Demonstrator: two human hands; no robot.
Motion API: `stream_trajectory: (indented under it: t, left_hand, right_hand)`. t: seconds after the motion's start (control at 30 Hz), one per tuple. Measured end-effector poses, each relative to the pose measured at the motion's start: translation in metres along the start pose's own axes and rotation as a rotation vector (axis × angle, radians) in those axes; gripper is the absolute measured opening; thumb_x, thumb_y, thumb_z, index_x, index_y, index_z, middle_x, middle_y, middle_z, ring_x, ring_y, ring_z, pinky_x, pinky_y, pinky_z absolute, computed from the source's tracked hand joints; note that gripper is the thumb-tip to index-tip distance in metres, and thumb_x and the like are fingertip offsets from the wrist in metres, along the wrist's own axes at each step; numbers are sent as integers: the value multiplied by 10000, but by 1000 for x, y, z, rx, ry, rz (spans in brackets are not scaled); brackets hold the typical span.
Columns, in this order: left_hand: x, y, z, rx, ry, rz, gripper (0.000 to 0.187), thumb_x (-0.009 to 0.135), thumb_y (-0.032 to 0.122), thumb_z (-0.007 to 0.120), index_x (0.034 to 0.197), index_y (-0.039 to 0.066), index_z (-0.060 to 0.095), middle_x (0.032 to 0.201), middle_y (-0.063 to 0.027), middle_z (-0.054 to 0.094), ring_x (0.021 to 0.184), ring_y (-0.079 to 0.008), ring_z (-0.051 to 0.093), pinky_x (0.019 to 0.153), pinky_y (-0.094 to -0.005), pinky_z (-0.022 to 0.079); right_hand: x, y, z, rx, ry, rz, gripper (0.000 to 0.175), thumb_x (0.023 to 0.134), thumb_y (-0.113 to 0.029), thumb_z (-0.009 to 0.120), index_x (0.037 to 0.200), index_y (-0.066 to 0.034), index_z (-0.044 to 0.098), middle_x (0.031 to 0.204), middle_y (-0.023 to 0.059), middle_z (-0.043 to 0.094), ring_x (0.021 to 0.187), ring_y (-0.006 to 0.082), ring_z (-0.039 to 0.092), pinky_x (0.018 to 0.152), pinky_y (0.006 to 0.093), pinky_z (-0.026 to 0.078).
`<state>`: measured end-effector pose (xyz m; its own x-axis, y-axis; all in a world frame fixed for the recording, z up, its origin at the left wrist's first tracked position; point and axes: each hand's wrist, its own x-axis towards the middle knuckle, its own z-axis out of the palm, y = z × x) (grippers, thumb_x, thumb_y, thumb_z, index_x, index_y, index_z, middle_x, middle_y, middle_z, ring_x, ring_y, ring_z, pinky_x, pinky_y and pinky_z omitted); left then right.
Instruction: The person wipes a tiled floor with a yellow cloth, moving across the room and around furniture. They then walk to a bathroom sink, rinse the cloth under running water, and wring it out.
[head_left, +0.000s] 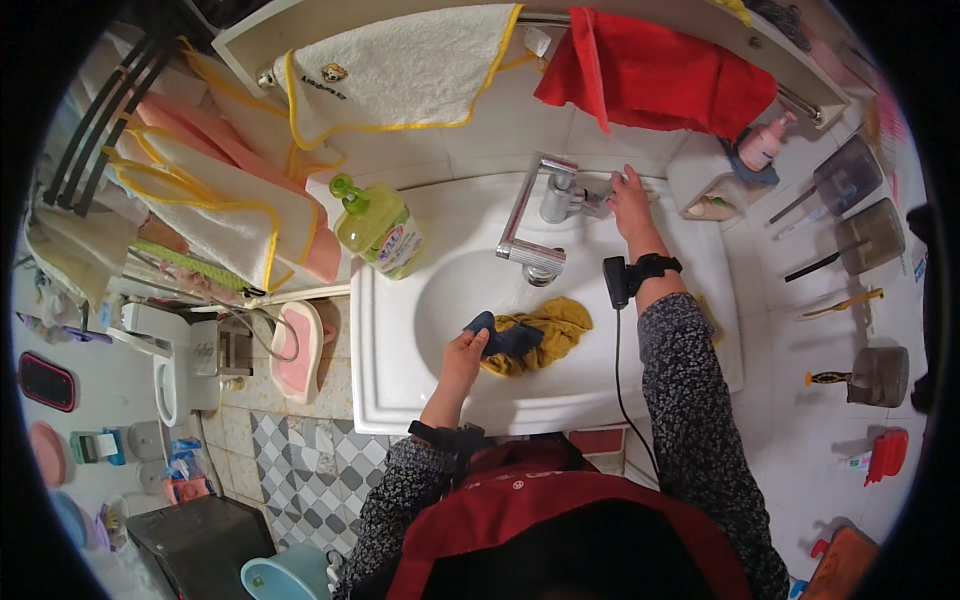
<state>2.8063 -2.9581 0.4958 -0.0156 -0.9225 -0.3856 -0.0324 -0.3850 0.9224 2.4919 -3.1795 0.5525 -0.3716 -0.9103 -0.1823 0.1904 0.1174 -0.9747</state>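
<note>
In the white washbasin (390, 337) lies a wet mustard-yellow cloth (562, 330), below the spout of a chrome faucet (525, 217). My left hand (466, 356) pinches a dark blue cloth (517, 339), part of which rests over the yellow one. Water appears to run from the spout. My right hand (631, 202) is raised beside the faucet's handle at the back right of the basin, fingers apart; whether a fingertip touches the handle is unclear. Both wrists wear black straps, the right one with a small device and a cable.
A green pump bottle (382, 232) stands on the basin's back left corner. White (397, 75) and red (660, 71) towels hang from a rail above. A pink pump bottle (761, 146) sits on a corner shelf at right. The device's cable (621, 390) hangs over the basin's right part.
</note>
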Motion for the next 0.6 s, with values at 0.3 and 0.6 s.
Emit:
stream_trajectory:
  t: [0.3, 0.6]
  left_hand:
    - [-7, 3, 7, -72, -5, -27, 319, 870, 306, 527, 884, -5, 596, 777, -21, 582, 693, -93, 537, 628, -227, 450]
    - [-3, -4, 12, -88, -54, -34, 311, 875, 285, 522, 889, -19, 585, 784, -32, 584, 692, -105, 553, 644, -236, 467]
  right_hand:
    - [1, 3, 0, -86, -72, -99, 297, 859, -48, 429, 1135, -131, 500, 1026, -37, 553, 817, 66, 452, 684, 229, 356]
    - [-2, 9, -5, -155, -71, -182, 302, 850, -27, 423, 1120, -126, 515, 1029, -43, 547, 773, 59, 449, 665, 199, 367]
